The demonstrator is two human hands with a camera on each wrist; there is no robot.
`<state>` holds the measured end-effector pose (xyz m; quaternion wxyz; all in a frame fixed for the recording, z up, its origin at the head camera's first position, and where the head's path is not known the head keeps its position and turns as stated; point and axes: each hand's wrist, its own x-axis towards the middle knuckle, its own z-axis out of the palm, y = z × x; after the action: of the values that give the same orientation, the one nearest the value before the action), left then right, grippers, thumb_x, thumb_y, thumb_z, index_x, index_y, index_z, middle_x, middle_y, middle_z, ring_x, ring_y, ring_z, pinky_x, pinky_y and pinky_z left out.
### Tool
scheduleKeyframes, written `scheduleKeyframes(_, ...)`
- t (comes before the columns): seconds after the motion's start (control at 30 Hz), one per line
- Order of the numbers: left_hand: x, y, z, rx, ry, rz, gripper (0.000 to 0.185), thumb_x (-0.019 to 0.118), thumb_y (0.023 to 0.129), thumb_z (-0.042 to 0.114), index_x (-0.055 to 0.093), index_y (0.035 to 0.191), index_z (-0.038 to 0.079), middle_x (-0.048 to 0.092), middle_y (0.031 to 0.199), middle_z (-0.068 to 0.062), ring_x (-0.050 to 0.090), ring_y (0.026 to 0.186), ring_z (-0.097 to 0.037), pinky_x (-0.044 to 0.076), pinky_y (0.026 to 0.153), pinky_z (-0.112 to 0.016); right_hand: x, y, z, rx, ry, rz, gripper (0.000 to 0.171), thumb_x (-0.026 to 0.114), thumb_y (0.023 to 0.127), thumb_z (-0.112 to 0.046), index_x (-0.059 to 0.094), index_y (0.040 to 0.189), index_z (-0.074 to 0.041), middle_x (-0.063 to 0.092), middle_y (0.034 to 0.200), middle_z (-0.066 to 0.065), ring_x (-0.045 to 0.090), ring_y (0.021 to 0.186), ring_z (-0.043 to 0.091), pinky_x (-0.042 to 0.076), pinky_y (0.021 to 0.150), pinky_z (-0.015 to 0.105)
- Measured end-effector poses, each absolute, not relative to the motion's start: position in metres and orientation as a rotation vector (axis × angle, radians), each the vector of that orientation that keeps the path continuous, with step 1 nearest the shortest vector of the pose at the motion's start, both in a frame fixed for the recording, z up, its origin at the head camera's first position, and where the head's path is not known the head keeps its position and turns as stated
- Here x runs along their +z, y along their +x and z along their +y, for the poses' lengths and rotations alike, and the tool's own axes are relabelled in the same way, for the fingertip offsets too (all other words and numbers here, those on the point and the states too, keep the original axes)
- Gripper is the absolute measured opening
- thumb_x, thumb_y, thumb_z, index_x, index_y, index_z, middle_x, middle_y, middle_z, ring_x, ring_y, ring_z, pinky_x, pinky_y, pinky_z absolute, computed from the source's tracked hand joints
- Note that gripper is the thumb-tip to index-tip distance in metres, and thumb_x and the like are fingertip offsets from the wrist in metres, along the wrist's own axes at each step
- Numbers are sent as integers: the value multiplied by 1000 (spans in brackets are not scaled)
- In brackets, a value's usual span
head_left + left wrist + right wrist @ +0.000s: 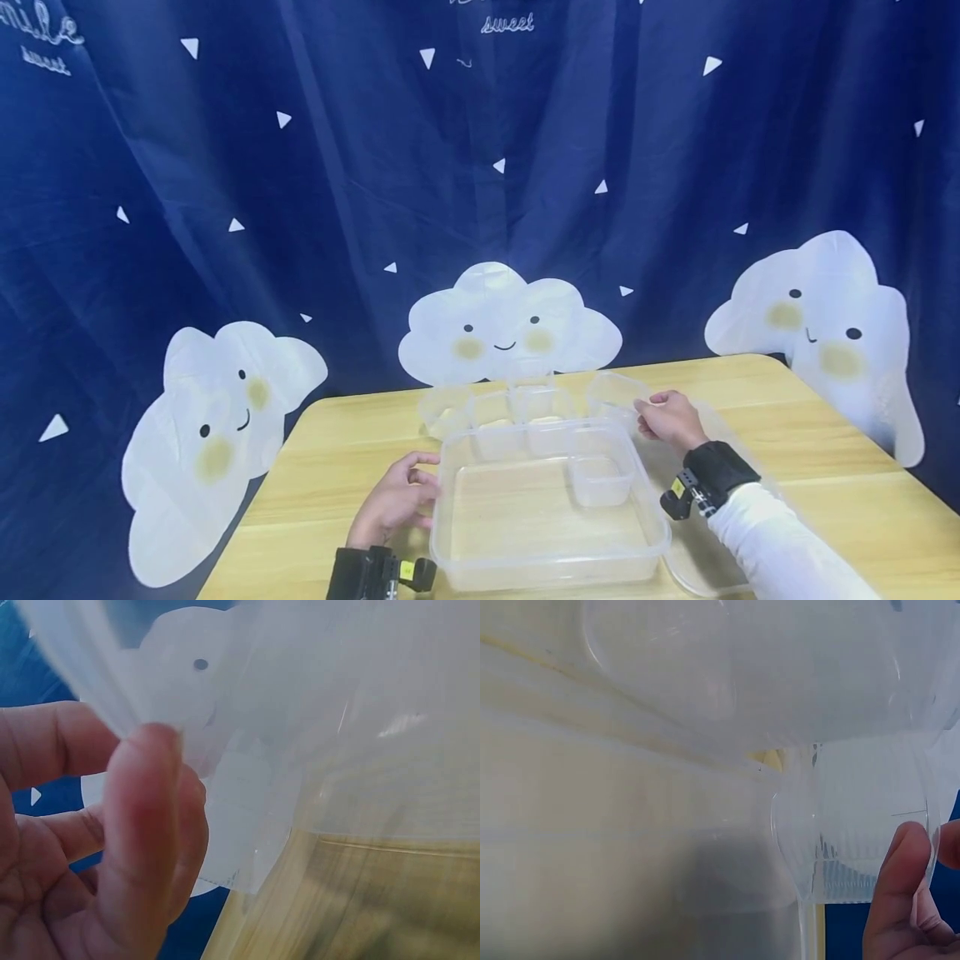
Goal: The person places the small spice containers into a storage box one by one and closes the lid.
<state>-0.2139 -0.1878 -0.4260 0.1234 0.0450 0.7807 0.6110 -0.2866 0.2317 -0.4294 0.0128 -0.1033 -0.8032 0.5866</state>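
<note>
A large clear plastic box [555, 573] stands on the table, open at the top. My left hand [401, 496] is at its left wall, with relaxed fingertips touching it from outside. The left wrist view shows the thumb [146, 825] close against the translucent wall. Beyond the box's far right corner, my right hand [670, 421] pinches the rim of a small clear plastic container [855, 817] between thumb and fingers. Inside the box, a similar small container [600, 490] sits toward the right back corner.
Several more small clear containers [447, 407] stand in a row behind the box. A flat translucent lid [693, 560] lies along the box's right side, partly under my right forearm. A blue curtain [360, 167] with cloud prints hangs behind the wooden table [292, 500].
</note>
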Motion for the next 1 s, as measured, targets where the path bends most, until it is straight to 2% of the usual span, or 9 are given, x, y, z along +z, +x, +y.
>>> scheduleKeyframes(0.57, -428, -213, -186, 1793, 126, 2259, 56, 63, 83, -2, 42, 135, -5, 56, 95, -15, 61, 78, -24, 58, 56, -37, -438, -289, 235, 1814, -323, -2493, 47, 54, 92, -10, 38, 125, 20, 65, 70, 3, 61, 59, 8, 55, 57, 21)
scheduleKeyframes(0.8, -428, -215, -184, 1791, 134, 2255, 56, 63, 83, -2, 42, 135, -4, 57, 96, -16, 62, 81, -29, 59, 57, -39, -438, -286, 237, 1793, -322, -2499, 48, 52, 91, -9, 37, 126, 21, 64, 70, 4, 61, 59, 8, 55, 56, 22)
scheduleKeyframes(1.0, -426, -214, -185, 1793, 124, 2256, 55, 63, 84, -2, 43, 135, -4, 56, 97, -16, 61, 79, -26, 58, 57, -37, -438, -286, 234, 1816, -293, -2489, 47, 51, 92, -7, 36, 126, 21, 63, 70, 4, 60, 58, 8, 54, 55, 22)
